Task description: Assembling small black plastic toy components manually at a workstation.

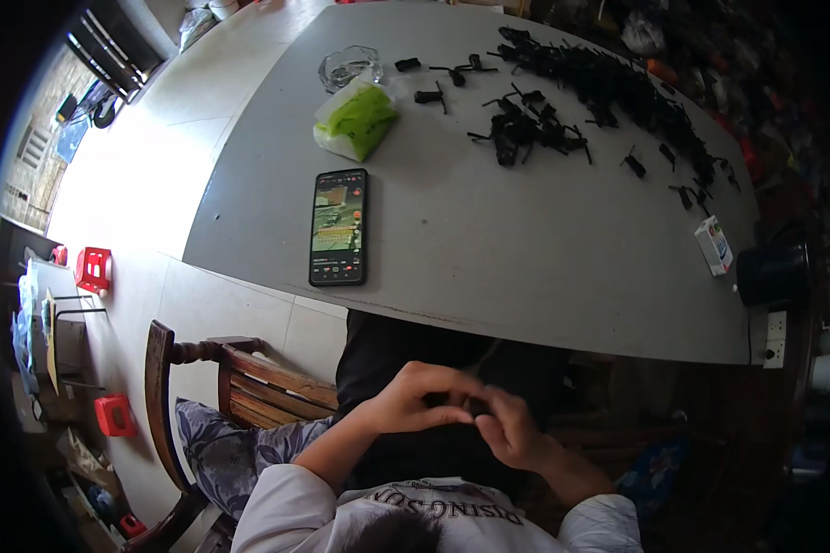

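Note:
Over my lap, just off the table's front edge, my left hand (422, 398) and my right hand (511, 429) meet at the fingertips. Both are closed in a pinch. A small dark spot shows between them, too small and shadowed to name. On the grey table (489, 249) beyond lie many small black plastic parts with thin black strips, in a long heap (609, 83) at the far right and a smaller pile (526, 124) nearer the middle. A few single black parts (431, 96) lie left of that pile.
A phone (338, 226) with a lit screen lies at the table's left. Behind it are a green and white tissue pack (356, 120) and a clear glass ashtray (350, 68). A small white box (713, 246) and a black container (773, 274) stand at the right edge.

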The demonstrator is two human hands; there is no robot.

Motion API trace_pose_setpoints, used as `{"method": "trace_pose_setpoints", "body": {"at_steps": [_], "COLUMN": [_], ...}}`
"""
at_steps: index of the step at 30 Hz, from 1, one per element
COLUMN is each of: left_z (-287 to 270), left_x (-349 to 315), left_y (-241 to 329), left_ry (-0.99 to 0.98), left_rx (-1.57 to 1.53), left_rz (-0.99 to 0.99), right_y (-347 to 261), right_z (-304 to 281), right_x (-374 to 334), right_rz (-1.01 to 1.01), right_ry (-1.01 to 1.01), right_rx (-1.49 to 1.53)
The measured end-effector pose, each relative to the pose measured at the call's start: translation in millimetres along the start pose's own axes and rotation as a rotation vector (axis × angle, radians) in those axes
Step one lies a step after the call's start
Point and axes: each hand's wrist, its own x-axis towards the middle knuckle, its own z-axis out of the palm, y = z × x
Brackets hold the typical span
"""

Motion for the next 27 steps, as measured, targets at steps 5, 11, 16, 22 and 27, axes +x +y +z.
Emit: {"method": "trace_pose_setpoints", "body": {"at_steps": [5,11,16,22,27], "left_z": [1,-9,-6,1,1], "left_x": [1,-3,0,-1,1], "left_y": [-1,0,3,5,5], "left_ry": [0.153,0.142,0.012,0.055,0.083], "left_rx": [0.109,0.121,0.135,0.327,0.598], "left_rz": [-0.207,-0.050,0.061,0.167,0.245], "right_y": [-6,-7,7,13,9], "right_z": [-3,-13,-3,9,11], "right_x": [17,12,3,1,15], "right_rz": [-0.094,-0.189,0.298,0.329,0.319], "right_ry": [0.157,0.337,0.133,0.184,0.280], "right_rx": [-0.843,-0.657,0.963,1.089,1.268]}}
